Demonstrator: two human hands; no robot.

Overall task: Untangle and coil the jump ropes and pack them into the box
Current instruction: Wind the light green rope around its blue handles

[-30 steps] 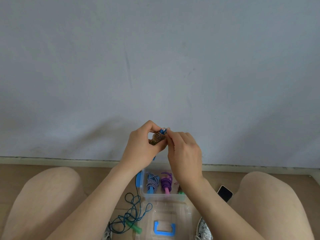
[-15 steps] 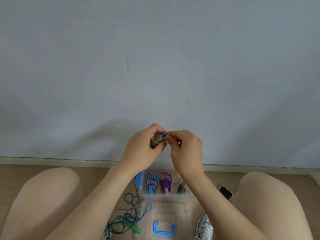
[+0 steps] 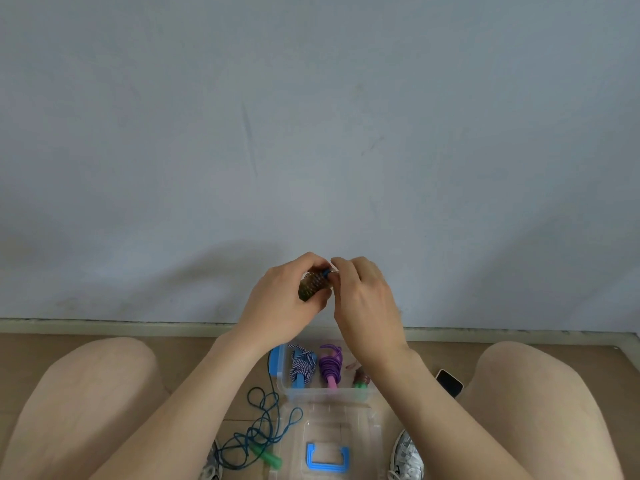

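My left hand [image 3: 280,306] grips a tightly coiled brownish jump rope [image 3: 311,286] with a blue handle tip, held up in front of the wall. My right hand [image 3: 363,299] pinches the rope's end at the top of that coil. Below on the floor stands a clear plastic box [image 3: 322,393]. It holds a blue-and-white coiled rope [image 3: 302,365], a purple coiled rope [image 3: 330,363] with a pink handle, and a brownish rope with a green handle [image 3: 361,382]. A loose teal rope [image 3: 263,427] with green handles lies tangled left of the box.
The box's clear lid [image 3: 329,441] with a blue handle lies on the floor just in front of the box. A phone [image 3: 449,382] lies right of the box. My bare knees flank the box, and a grey wall stands close behind it.
Both hands have sunk slightly with the coil. My right hand's fingers have shifted from beside the coil to pinching at its blue tip.
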